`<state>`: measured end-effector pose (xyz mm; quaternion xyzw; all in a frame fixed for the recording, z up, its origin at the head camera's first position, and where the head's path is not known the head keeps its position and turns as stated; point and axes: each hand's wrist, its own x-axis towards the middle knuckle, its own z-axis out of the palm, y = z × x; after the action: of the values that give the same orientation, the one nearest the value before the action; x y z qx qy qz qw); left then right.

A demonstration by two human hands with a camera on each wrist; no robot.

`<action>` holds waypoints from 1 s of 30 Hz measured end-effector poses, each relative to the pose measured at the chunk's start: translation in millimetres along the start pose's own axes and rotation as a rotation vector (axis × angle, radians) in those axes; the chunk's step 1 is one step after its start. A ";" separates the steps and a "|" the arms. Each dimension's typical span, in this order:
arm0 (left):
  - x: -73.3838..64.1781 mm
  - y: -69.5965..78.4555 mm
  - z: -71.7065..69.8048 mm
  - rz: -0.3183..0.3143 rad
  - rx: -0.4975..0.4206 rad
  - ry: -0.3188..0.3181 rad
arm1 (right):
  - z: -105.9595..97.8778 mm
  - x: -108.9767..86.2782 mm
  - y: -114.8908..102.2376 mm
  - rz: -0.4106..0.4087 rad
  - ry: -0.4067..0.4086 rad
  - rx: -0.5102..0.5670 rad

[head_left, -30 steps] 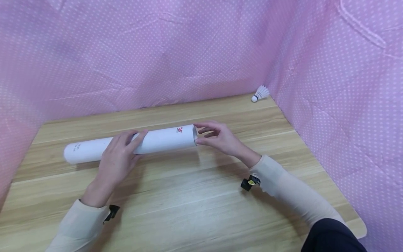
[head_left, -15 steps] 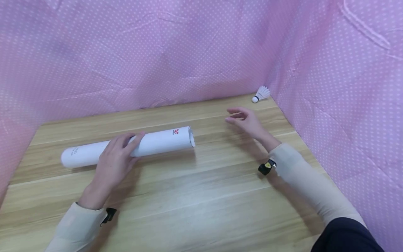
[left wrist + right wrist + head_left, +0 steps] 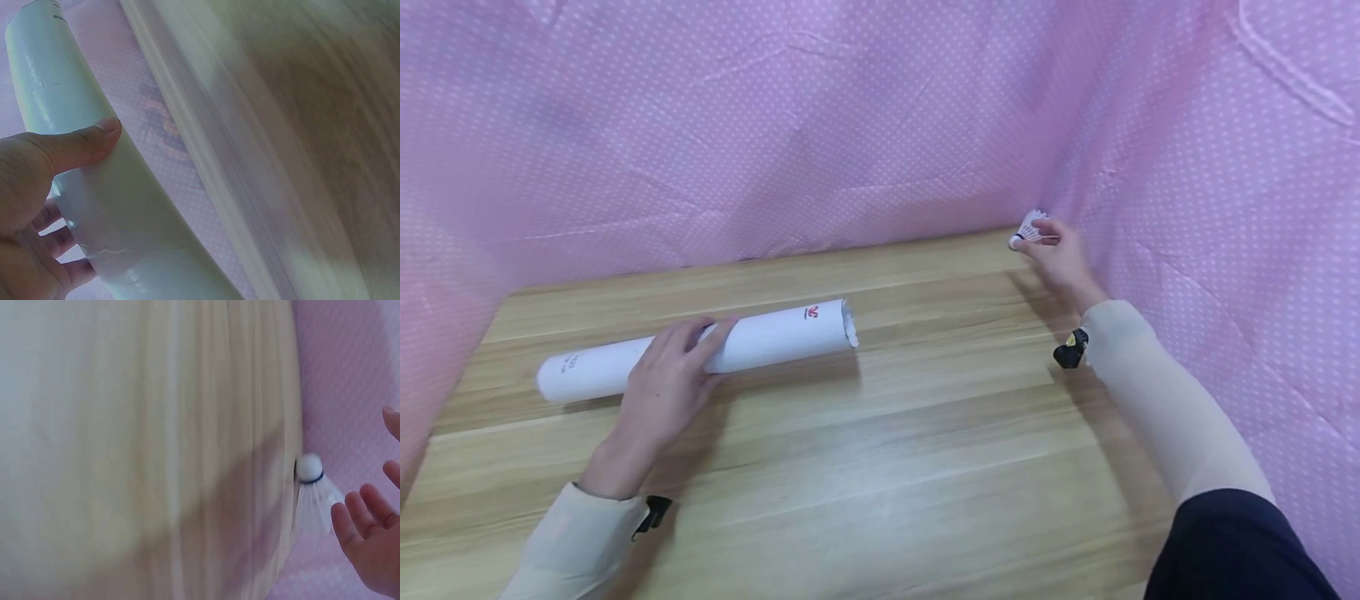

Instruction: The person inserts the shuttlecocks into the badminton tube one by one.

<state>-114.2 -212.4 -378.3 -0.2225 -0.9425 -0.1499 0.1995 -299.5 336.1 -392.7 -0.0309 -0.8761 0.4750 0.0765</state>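
Observation:
A long white shuttlecock tube [image 3: 782, 336] with a red mark near its right end lies tilted across the left part of the table. My left hand [image 3: 666, 379] grips it around the middle, thumb on one side and fingers on the other, as the left wrist view shows on the tube [image 3: 119, 206]. At the far right corner a white feather shuttlecock [image 3: 1028, 227] with a dark band sits by the cloth. My right hand [image 3: 1063, 260] reaches over it, fingers spread and partly hiding it. In the right wrist view the fingers [image 3: 350, 515] are apart around the shuttlecock [image 3: 309, 469].
Pink dotted cloth [image 3: 880, 108] hangs behind the wooden table [image 3: 865, 467] and along its right side, close to my right hand. The tube's right end, with a ragged rim, faces the middle of the table.
My right hand has left the tube's right end and moved right and back to the shuttlecock. The left hand still holds the tube, which has shifted slightly left.

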 end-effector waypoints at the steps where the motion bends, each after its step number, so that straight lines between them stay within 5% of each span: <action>1: -0.3 -0.3 0.2 0.000 0.001 0.000 | -2.7 2.6 1.7 0.016 0.003 -0.004; 9: -2.0 -1.2 2.6 0.000 0.002 -0.004 | -12.1 14.9 10.0 0.081 -0.082 0.047; 13: -3.6 -1.2 2.7 -0.008 0.005 -0.007 | -13.4 19.8 15.7 0.100 -0.098 -0.019; 25: -2.5 -1.2 3.7 -0.020 0.005 -0.009 | -17.8 23.3 22.4 0.079 -0.216 -0.110; 30: -0.7 -1.3 3.2 -0.019 0.005 -0.004 | -12.1 20.8 21.5 0.081 -0.217 -0.062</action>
<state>-115.2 -212.6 -381.7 -0.2135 -0.9453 -0.1492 0.1965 -318.5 360.5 -402.0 -0.0171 -0.8915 0.4509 -0.0390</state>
